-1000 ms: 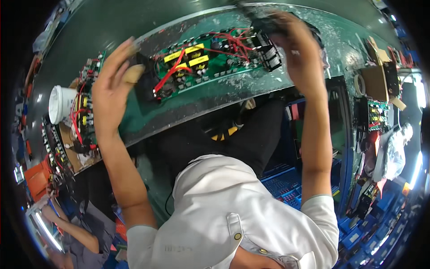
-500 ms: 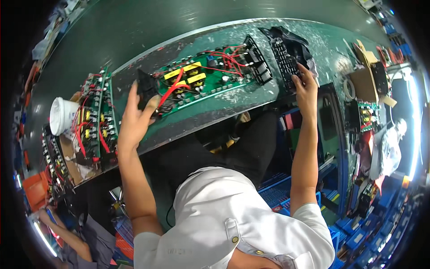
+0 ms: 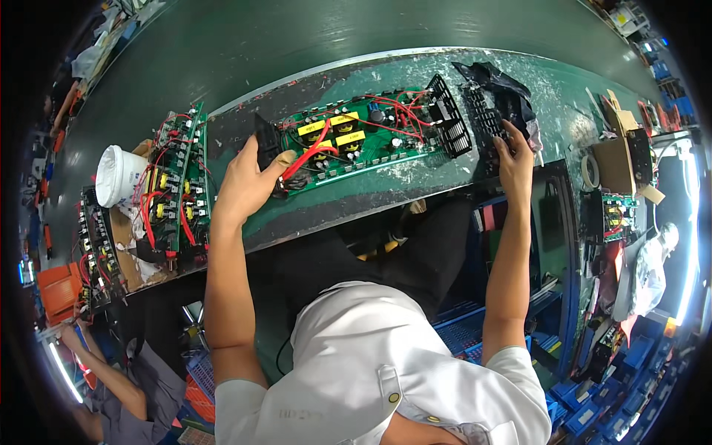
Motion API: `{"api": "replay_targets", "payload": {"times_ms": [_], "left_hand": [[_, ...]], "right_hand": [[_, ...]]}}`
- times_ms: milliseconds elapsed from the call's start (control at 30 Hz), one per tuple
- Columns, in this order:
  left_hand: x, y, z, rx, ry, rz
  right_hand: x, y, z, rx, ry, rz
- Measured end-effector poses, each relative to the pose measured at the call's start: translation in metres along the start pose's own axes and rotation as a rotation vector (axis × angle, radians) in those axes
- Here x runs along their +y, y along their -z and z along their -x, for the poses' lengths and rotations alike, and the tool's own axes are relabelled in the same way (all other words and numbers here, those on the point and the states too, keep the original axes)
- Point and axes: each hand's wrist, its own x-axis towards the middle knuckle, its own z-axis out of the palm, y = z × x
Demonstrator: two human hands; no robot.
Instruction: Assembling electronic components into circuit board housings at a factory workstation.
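Observation:
My left hand is closed on a black end panel at the left end of a green circuit board. Thick red wires run past its thumb, and several yellow-wrapped parts stand on the board. At the board's right end is a slotted black end panel. My right hand has its thumb and fingers bent at the edge of another slotted black panel, lying to the right. Its fingertips partly cover that panel's edge. Crumpled black plastic lies behind it.
Wired circuit boards and a white bucket stand at the bench's left. A tape roll and cardboard box are at right. Blue bins fill the lower right; another person's arm shows lower left.
The whole view has shifted, so the bench things appear lower and farther right. My left thumb sits slightly farther up the end panel. My right hand stays at the slotted panel.

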Motion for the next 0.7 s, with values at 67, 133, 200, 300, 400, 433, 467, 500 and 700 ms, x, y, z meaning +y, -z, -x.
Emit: {"api": "replay_targets", "payload": {"times_ms": [67, 133, 200, 300, 400, 433, 467, 500, 700], "left_hand": [[0.007, 0.001, 0.001, -0.005, 0.053, -0.01], [0.005, 0.0, 0.001, 0.005, 0.034, 0.002], [0.003, 0.0, 0.001, 0.018, 0.019, 0.012], [0.004, 0.0, 0.002, -0.017, 0.057, 0.075], [-0.001, -0.008, 0.007, 0.04, -0.003, 0.172], [-0.005, -0.013, 0.007, 0.105, 0.035, 0.168], [-0.007, -0.016, 0.009, 0.169, 0.071, 0.164], [0.008, -0.019, 0.015, 0.246, 0.171, 0.153], [0.007, -0.095, 0.102, 0.83, -0.41, 0.275]], "right_hand": [[0.005, 0.002, -0.001, -0.004, -0.004, 0.027], [0.011, 0.0, -0.004, 0.048, 0.14, 0.053], [0.012, 0.0, -0.005, 0.005, 0.005, -0.001], [0.01, -0.005, -0.004, 0.008, 0.002, -0.033], [0.011, -0.005, -0.004, 0.012, -0.001, -0.059], [0.014, -0.004, -0.005, 0.012, -0.009, -0.069], [0.017, -0.003, -0.005, 0.013, -0.018, -0.077], [0.023, 0.001, -0.005, 0.038, 0.03, -0.09], [0.019, -0.009, -0.005, 0.083, 0.054, 0.012]]}}
